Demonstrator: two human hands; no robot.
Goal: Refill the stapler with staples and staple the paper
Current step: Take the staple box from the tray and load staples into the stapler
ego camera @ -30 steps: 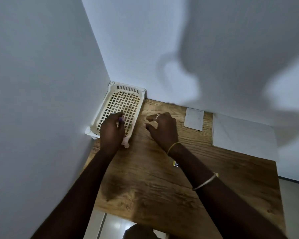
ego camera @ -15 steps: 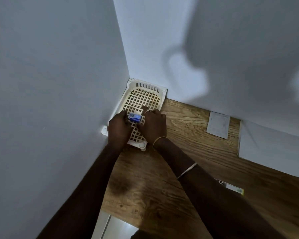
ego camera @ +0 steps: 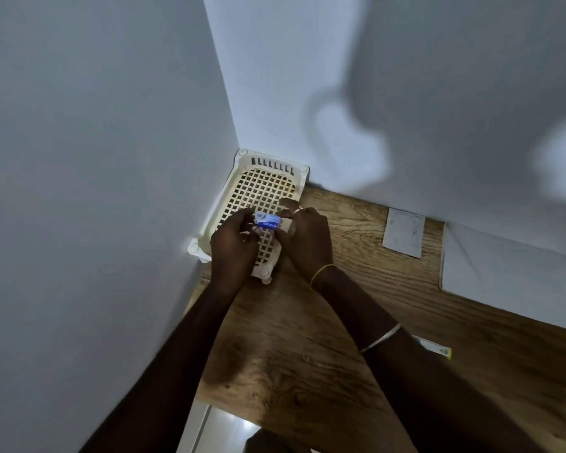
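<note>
A small blue and white staple box [ego camera: 267, 221] is held between both hands above the cream lattice basket [ego camera: 265, 186] in the table's far left corner. My left hand [ego camera: 234, 246] grips the box's left end. My right hand [ego camera: 306, 238] pinches its right end with thumb and fingers. A small sheet of paper [ego camera: 403, 232] lies flat by the back wall, and a larger white sheet [ego camera: 510, 269] lies to its right. A slim white and yellow object [ego camera: 433, 347] peeks out behind my right forearm; I cannot tell whether it is the stapler.
The wooden table [ego camera: 307, 354] fits into a corner, with a white wall along its left side and another along its back. The table's front edge is at the bottom, with pale floor [ego camera: 223, 429] below it.
My left hand lifted the staple box out of the basket and my right hand came over to take its other end. The view shifted left.
</note>
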